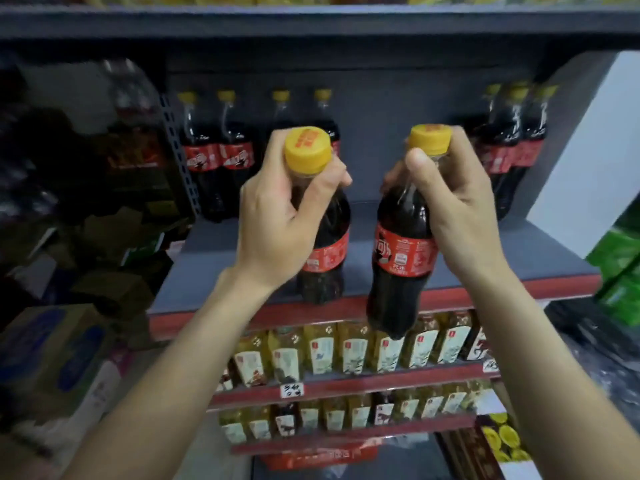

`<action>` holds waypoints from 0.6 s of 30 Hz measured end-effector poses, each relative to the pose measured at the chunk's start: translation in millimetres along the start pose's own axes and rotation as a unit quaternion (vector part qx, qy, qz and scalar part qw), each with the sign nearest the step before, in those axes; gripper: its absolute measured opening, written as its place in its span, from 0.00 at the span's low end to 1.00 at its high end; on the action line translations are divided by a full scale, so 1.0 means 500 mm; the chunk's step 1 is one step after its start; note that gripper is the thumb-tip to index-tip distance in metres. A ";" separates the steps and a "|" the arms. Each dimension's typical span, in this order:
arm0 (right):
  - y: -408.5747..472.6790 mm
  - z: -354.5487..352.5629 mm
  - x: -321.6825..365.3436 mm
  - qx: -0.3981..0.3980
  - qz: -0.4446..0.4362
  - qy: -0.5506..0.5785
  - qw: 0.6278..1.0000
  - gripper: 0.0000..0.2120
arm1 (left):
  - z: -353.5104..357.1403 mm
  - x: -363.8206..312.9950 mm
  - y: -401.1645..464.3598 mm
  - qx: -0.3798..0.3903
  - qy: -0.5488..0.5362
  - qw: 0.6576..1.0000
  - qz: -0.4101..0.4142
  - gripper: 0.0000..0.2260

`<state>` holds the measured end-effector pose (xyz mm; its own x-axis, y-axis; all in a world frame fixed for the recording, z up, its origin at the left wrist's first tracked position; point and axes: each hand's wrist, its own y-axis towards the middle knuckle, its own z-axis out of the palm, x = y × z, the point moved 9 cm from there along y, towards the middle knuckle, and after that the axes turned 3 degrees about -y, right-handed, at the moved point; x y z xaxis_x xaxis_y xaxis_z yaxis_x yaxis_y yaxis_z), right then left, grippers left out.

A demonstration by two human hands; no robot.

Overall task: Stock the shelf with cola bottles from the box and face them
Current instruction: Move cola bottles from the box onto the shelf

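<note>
I hold two cola bottles with yellow caps and red labels in front of the grey shelf point(485, 258). My left hand point(273, 216) grips the neck of the left bottle point(325, 251), whose base is at the shelf's front edge. My right hand point(453, 206) grips the neck of the right bottle point(401, 265), which hangs lower, its base below the red shelf lip. Several cola bottles point(218, 157) stand at the shelf's back left, and more cola bottles point(509, 150) stand at the back right. The box is not in view.
The shelf's middle shows bare grey board point(363, 216). Lower shelves hold rows of yellow drink bottles point(353, 348). Cartons point(52, 355) pile up on the left; green packs point(620, 268) and a white panel point(588, 150) stand on the right.
</note>
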<state>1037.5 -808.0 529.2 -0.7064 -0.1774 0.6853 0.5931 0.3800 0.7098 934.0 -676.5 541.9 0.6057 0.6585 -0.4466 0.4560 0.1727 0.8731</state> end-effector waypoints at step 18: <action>0.169 -0.459 -0.293 -0.081 0.026 -0.066 0.994 0.09 | 0.506 0.179 0.160 -0.138 0.164 0.967 -0.140 0.32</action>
<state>1279.7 -958.0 526.1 -0.7116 -0.0362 0.7016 0.6770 0.2314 0.6986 1189.7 -789.1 522.5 0.2241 0.7466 -0.6264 0.3528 0.5369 0.7663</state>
